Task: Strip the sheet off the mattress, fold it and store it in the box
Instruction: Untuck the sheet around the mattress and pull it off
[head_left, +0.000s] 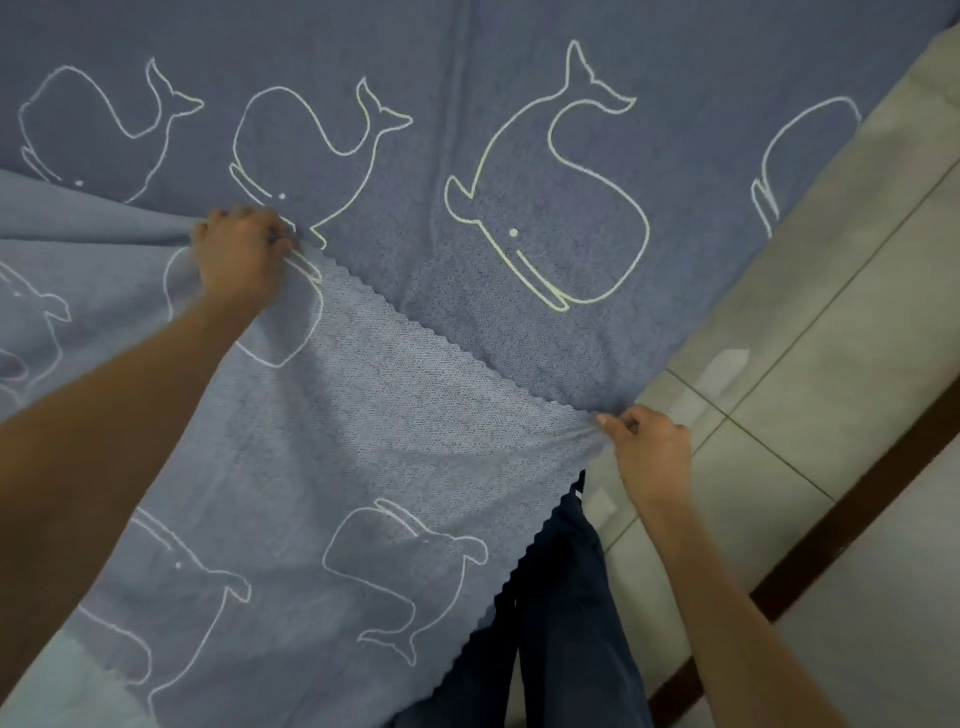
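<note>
Sheet (519, 78) flap folded over itself, floor (831, 322) at right

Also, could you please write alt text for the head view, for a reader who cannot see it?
Two hands hold a blue sheet printed with whale outlines, its paler underside folded over the spread part: the left hand and right hand each pinch the scalloped edge. Pale floor tiles show at right.

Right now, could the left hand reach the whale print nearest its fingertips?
Probably yes: the left hand grips the sheet at its edge, right beside that whale print. Nothing lies between them, but it must let go first.
</note>
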